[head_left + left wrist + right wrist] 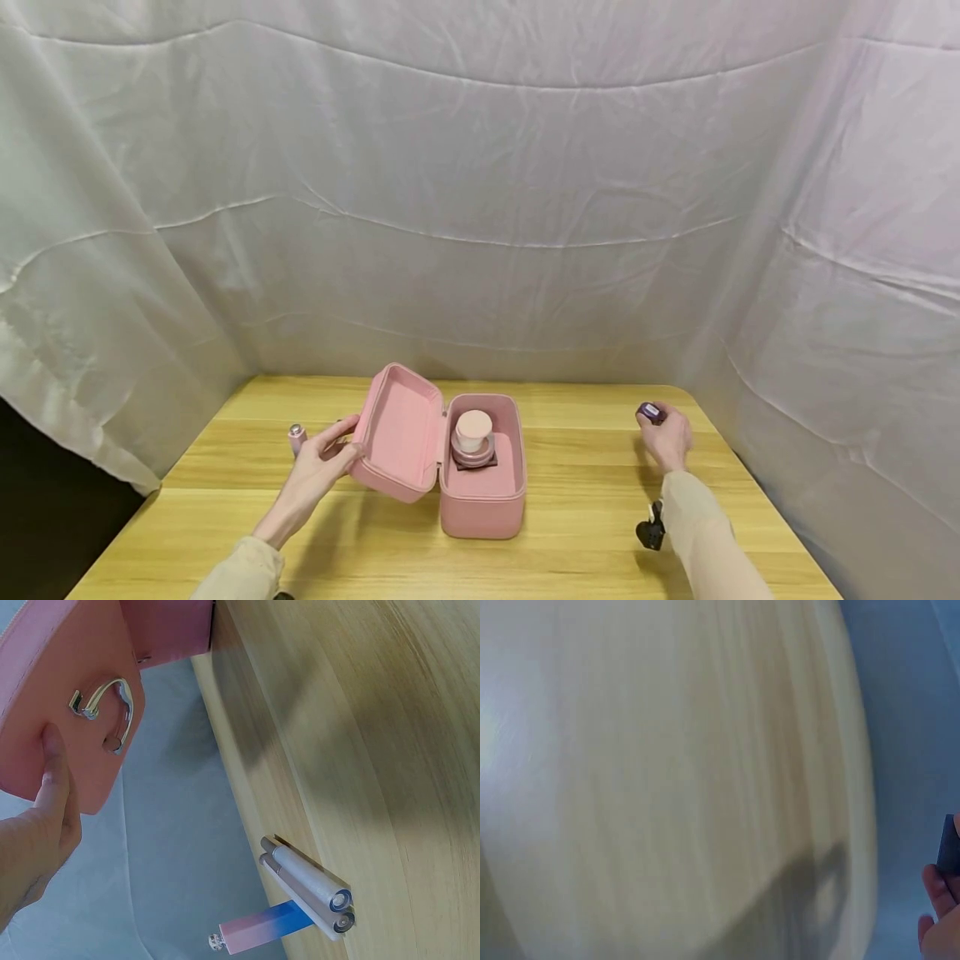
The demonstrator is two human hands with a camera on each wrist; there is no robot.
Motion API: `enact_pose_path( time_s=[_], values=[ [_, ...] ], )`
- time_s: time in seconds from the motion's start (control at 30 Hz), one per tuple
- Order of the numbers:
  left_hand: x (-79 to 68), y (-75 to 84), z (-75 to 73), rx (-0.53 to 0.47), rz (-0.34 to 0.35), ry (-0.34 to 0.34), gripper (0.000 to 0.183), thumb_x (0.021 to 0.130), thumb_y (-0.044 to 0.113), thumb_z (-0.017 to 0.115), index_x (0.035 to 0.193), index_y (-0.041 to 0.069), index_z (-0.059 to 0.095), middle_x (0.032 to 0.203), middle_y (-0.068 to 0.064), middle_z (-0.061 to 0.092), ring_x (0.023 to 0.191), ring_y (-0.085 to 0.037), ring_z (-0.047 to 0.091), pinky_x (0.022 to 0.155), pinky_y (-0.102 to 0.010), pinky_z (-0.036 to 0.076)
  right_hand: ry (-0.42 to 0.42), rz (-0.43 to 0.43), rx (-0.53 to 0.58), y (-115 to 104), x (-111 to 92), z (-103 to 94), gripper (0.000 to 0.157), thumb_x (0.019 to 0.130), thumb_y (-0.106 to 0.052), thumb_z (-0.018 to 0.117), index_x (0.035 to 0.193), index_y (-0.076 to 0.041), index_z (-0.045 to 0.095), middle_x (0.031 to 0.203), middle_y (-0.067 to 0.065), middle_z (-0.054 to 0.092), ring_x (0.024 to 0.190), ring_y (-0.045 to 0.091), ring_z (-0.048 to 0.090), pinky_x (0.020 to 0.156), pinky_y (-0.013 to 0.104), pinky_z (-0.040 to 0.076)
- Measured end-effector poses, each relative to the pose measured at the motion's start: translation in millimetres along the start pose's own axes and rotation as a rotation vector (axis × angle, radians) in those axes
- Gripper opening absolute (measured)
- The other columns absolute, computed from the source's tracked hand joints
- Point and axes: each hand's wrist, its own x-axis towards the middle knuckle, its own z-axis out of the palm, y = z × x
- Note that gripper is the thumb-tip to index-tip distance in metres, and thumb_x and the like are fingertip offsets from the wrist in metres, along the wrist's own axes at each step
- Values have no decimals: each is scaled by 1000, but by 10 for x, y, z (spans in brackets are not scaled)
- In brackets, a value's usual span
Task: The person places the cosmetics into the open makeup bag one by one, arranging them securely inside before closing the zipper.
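A pink cosmetic case (483, 517) stands on the table with its lid (401, 425) swung out to the left. My left hand (317, 467) grips the outer edge of that lid; in the left wrist view a finger lies along its outside, near a metal handle (126, 705). Inside the case, a jar with a pale cap (474, 427) sits on a round pink container (474, 457), above a dark flat piece (487, 463). Over the table's far right, my right hand (670, 437) holds a small dark purple object with a light label (651, 412); its exact kind is unclear.
Left of the lid, two silvery tubes (307, 877) lie close together beside a pink-and-blue tube (262, 928) with a jewelled end. The wooden table (585, 467) ends at pale curtains (525, 292) at the back and sides.
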Motion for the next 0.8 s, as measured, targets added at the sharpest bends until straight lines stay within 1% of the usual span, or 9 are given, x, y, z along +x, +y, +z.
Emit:
enact_pose_path(
  time_s=[0.2, 0.27, 0.37, 0.43, 0.47, 0.53, 0.6, 0.7, 0.8],
  values=[
    [-5, 0, -5, 4, 0, -6, 59, 102, 10, 54, 153, -7, 31, 157, -28, 36, 103, 9, 59, 87, -12, 54, -34, -45, 101, -218, 16, 71, 45, 93, -10, 66, 129, 14, 55, 120, 37, 63, 111, 49, 61, 102, 55, 45],
    [-4, 2, -4, 3, 2, -6, 60, 102, 10, 55, 153, -7, 31, 157, -28, 36, 103, 9, 59, 87, -12, 54, -59, -54, 115, -299, 20, 96, 44, 93, -10, 67, 129, 13, 55, 121, 36, 63, 112, 48, 62, 100, 50, 47],
    [-1, 7, -2, 2, 1, -5, 59, 102, 10, 54, 153, -7, 31, 156, -28, 36, 103, 9, 60, 87, -12, 54, -104, -65, 129, -411, 21, 127, 44, 94, -11, 67, 130, 11, 56, 123, 35, 64, 113, 45, 64, 89, 30, 51],
    [-4, 12, 0, 5, -4, -2, 59, 102, 9, 54, 153, -7, 31, 156, -28, 36, 103, 9, 60, 87, -12, 54, -139, -71, 144, -484, 14, 146, 44, 94, -12, 67, 131, 10, 56, 125, 34, 63, 115, 43, 64, 82, 18, 48],
    [-5, 14, 1, 7, -6, -1, 59, 101, 9, 54, 153, -7, 31, 156, -28, 37, 103, 9, 60, 87, -12, 54, -153, -76, 149, -521, 10, 154, 45, 94, -12, 67, 132, 9, 56, 126, 34, 63, 116, 42, 64, 81, 14, 47],
    [-7, 17, 1, 11, -9, 1, 59, 101, 9, 54, 153, -7, 31, 156, -28, 37, 103, 8, 60, 87, -12, 54, -183, -89, 163, -596, -5, 168, 44, 95, -13, 67, 132, 9, 56, 128, 33, 63, 118, 42, 64, 84, 16, 52],
    [-8, 20, 1, 13, -12, 0, 59, 101, 10, 54, 154, -6, 31, 156, -28, 37, 103, 8, 60, 87, -12, 54, -207, -104, 176, -667, -20, 184, 44, 95, -13, 68, 131, 9, 56, 130, 33, 62, 120, 42, 63, 93, 26, 56],
    [-6, 22, 0, 14, -11, 0, 59, 101, 10, 54, 154, -6, 31, 156, -28, 37, 103, 8, 60, 87, -12, 53, -232, -129, 197, -768, -42, 203, 44, 93, -13, 70, 130, 9, 57, 130, 33, 62, 121, 42, 63, 102, 43, 54],
    [-6, 22, -1, 14, -10, 0, 60, 101, 10, 54, 154, -6, 31, 155, -29, 37, 103, 8, 60, 87, -12, 54, -254, -152, 219, -856, -59, 222, 44, 92, -11, 71, 129, 9, 58, 129, 32, 63, 120, 42, 63, 103, 43, 54]
  ],
)
